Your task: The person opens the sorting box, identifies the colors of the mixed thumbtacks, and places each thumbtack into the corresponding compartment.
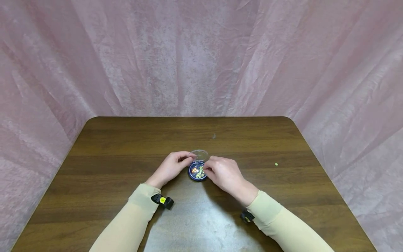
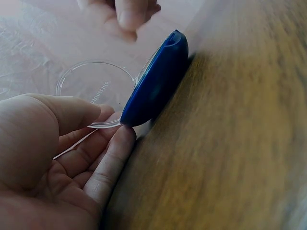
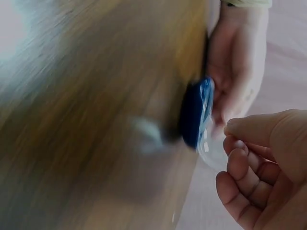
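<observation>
A small round dark-blue pill box (image 1: pixel 197 177) stands on the table with its clear lid (image 1: pixel 201 154) raised. Small orange pieces (image 1: pixel 195 170) lie in its left compartment, and several round green pieces (image 1: pixel 199 174) fill the others. At the left, my left hand (image 1: pixel 173 166) pinches the edge of the lid between thumb and fingers, its fingertips against the blue base (image 2: pixel 156 86). Over the right side of the box is my right hand (image 1: pixel 225 173), fingers curled, with thumb and index tips together (image 3: pixel 228 129). Whether anything lies between those tips is hidden.
One loose green piece (image 1: pixel 276 164) lies on the wooden table (image 1: pixel 126 140) to the right. A small pale transparent scrap (image 1: pixel 214 135) lies behind the box. Pink curtains (image 1: pixel 189 56) hang around the table's back and sides.
</observation>
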`<state>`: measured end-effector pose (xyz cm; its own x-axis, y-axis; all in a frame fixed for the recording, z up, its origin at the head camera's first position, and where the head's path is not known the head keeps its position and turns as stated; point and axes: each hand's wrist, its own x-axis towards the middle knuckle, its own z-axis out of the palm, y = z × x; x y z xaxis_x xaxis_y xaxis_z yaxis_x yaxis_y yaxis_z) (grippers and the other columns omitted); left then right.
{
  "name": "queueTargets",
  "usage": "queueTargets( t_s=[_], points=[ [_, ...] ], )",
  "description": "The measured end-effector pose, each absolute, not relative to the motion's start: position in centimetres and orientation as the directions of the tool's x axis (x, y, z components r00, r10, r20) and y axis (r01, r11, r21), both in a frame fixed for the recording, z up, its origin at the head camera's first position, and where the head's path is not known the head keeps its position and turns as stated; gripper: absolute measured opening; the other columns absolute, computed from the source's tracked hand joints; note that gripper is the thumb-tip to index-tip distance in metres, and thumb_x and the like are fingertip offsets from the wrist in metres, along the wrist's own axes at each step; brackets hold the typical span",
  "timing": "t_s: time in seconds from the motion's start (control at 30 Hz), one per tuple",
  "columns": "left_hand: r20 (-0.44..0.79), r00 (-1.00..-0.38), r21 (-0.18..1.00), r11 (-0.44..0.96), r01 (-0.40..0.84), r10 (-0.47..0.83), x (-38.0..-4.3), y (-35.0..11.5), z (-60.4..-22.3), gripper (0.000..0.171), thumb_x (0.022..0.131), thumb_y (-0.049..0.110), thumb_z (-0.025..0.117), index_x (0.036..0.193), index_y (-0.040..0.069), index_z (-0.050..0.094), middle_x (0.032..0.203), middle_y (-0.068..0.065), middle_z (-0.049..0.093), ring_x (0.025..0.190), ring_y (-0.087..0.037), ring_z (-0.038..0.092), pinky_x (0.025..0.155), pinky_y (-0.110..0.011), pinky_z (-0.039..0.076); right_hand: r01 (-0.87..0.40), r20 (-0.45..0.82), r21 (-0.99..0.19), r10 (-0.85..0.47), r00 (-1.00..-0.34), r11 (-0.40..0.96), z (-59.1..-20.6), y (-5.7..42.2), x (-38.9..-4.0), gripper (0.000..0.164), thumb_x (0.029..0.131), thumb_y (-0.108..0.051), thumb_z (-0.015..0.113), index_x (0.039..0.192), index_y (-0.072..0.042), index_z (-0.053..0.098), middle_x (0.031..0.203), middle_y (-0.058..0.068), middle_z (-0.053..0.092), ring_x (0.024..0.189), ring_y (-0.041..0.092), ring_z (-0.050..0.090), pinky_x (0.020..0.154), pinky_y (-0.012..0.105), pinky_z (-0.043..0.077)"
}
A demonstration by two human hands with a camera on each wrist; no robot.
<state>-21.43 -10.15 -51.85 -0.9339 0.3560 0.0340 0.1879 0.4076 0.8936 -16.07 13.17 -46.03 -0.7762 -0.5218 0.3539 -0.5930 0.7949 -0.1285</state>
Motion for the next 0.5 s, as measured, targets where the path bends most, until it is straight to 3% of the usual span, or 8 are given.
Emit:
queueTargets(
  t_s=[0.27, 0.5],
  points=[
    [0.021, -0.933, 0.888, 0.423, 0.183, 0.361, -21.2, -10.3, -51.7, 0.026, 0.099, 0.039, 0.061, 0.118, 0.028, 0.073, 0.115, 0.019, 0.066, 0.114, -0.004, 0.058, 0.099, -0.032, 0.044, -0.428, 0.374, -0.181, -0.341, -0.863, 0.885, -46.4, 21.3, -15.2, 0.007, 0.083, -0.02, 0.077, 0.085, -0.026, 0.075, 0.08, -0.016, 0.06, 0.066, 0.002, 0.057, 0.056, 0.029, 0.046],
    [0.012, -0.935, 0.889, 0.425, 0.172, 0.354, -21.1, -10.0, -51.6, 0.028, 0.098, 0.041, 0.062, 0.119, 0.028, 0.073, 0.118, 0.019, 0.066, 0.117, -0.005, 0.057, 0.099, -0.034, 0.044, -0.172, 0.253, -0.202, -0.118, -0.96, 0.964, -47.7, 30.4, -14.2, 0.003, 0.085, -0.022, 0.076, 0.088, -0.021, 0.076, 0.08, -0.011, 0.062, 0.07, 0.012, 0.061, 0.058, 0.038, 0.047]
  ],
)
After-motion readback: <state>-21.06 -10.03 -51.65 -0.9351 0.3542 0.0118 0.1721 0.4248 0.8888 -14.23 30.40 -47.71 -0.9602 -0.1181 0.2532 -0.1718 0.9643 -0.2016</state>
